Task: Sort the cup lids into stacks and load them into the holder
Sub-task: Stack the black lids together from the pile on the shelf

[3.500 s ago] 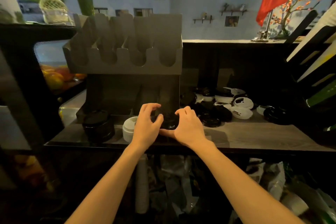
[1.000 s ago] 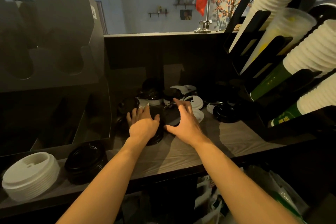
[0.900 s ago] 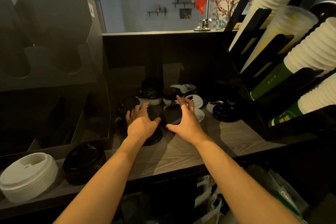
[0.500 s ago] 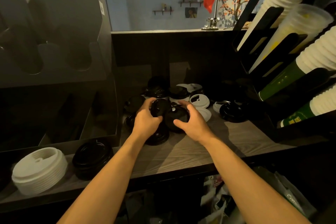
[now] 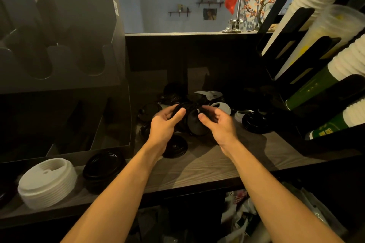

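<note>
Holder [image 5: 65, 85] left; lid stacks [image 5: 47, 181] before it; loose lids [image 5: 256, 122] centre on counter [image 5: 207, 165]; cup rack [image 5: 320, 45] right.

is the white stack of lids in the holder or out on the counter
Out. The white stack stands on the counter in front of the holder, beside a black stack.

1. Both bare forearms reach forward and converge toward the middle.
2. The left hand [image 5: 165, 124] is turned palm inward, thumb on top, fingers curled round the black lids [image 5: 194, 124].
3. The right hand [image 5: 220, 124] faces it, palm inward, thumb and curled fingers gripping the same lids.
4. The thumb tips are near each other, not touching.
</note>
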`<action>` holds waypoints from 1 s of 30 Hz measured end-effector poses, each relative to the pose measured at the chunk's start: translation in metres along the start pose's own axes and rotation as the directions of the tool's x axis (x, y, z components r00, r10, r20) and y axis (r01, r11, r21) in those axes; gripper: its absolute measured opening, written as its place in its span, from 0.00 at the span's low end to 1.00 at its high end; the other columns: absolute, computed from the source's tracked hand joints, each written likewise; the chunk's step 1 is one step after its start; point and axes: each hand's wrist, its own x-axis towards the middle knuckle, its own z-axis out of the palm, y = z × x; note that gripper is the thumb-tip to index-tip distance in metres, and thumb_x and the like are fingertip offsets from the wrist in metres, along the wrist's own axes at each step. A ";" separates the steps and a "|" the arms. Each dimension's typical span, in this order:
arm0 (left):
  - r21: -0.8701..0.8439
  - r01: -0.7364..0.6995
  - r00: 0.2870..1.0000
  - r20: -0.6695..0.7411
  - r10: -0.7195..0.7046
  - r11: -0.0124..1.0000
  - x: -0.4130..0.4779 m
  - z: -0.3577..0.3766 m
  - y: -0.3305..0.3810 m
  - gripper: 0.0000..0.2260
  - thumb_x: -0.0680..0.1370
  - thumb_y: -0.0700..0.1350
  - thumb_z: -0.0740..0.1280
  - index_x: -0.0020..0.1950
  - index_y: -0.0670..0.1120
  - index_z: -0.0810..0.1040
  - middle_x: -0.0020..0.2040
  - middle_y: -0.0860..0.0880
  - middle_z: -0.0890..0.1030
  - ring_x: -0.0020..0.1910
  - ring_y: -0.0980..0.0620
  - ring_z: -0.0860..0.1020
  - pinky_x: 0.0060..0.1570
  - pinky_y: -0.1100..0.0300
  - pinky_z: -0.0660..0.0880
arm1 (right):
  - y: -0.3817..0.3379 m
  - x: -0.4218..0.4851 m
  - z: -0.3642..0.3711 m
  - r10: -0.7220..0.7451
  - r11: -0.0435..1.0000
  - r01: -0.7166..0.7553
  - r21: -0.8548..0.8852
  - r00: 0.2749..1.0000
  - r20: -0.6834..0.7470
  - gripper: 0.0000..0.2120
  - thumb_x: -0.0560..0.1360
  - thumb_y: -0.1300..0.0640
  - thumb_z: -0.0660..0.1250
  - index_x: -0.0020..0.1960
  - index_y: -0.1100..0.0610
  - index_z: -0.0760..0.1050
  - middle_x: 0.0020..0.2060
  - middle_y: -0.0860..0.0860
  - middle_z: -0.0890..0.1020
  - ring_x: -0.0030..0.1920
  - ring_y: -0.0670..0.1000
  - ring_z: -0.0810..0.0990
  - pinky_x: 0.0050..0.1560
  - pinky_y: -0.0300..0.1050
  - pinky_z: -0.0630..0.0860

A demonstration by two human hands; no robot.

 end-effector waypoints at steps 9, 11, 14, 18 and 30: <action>0.077 0.031 0.995 0.094 -0.039 0.997 -0.003 0.008 0.000 0.14 0.86 0.44 0.58 0.57 0.55 0.84 0.54 0.53 0.86 0.56 0.52 0.83 0.45 0.62 0.80 | -0.005 -0.004 0.001 -0.083 0.995 0.085 -0.048 0.996 0.037 0.14 0.75 0.56 0.74 0.59 0.45 0.80 0.58 0.46 0.82 0.58 0.41 0.79 0.51 0.35 0.79; 0.045 0.039 0.994 0.096 -0.043 0.998 -0.002 0.007 0.000 0.14 0.86 0.45 0.59 0.58 0.55 0.84 0.55 0.52 0.86 0.58 0.51 0.83 0.47 0.59 0.80 | -0.004 -0.005 0.002 -0.077 0.996 0.079 -0.043 0.996 0.049 0.15 0.76 0.57 0.73 0.62 0.49 0.80 0.57 0.45 0.82 0.58 0.39 0.79 0.51 0.34 0.78; -0.018 0.063 0.990 0.131 -0.060 0.998 -0.003 0.006 0.001 0.11 0.84 0.51 0.62 0.61 0.53 0.83 0.57 0.49 0.86 0.60 0.49 0.83 0.56 0.51 0.79 | 0.001 -0.003 0.003 -0.047 0.997 0.052 -0.065 0.996 0.070 0.16 0.78 0.58 0.72 0.64 0.49 0.76 0.57 0.45 0.82 0.59 0.41 0.79 0.53 0.34 0.78; 0.003 0.063 0.983 0.170 -0.063 0.998 -0.004 0.006 -0.001 0.17 0.77 0.50 0.74 0.65 0.55 0.79 0.60 0.50 0.84 0.60 0.49 0.83 0.58 0.52 0.80 | 0.002 -0.003 0.003 -0.019 0.995 0.026 -0.097 0.997 0.071 0.18 0.77 0.54 0.73 0.65 0.46 0.75 0.54 0.46 0.83 0.57 0.43 0.81 0.55 0.39 0.80; -0.088 0.050 0.993 0.112 -0.040 0.995 -0.003 0.007 -0.003 0.30 0.75 0.43 0.77 0.74 0.51 0.70 0.59 0.47 0.85 0.57 0.50 0.85 0.54 0.55 0.82 | -0.005 -0.004 0.001 0.026 0.999 -0.027 0.027 0.999 0.037 0.18 0.75 0.59 0.75 0.62 0.48 0.77 0.53 0.47 0.85 0.54 0.42 0.83 0.48 0.37 0.80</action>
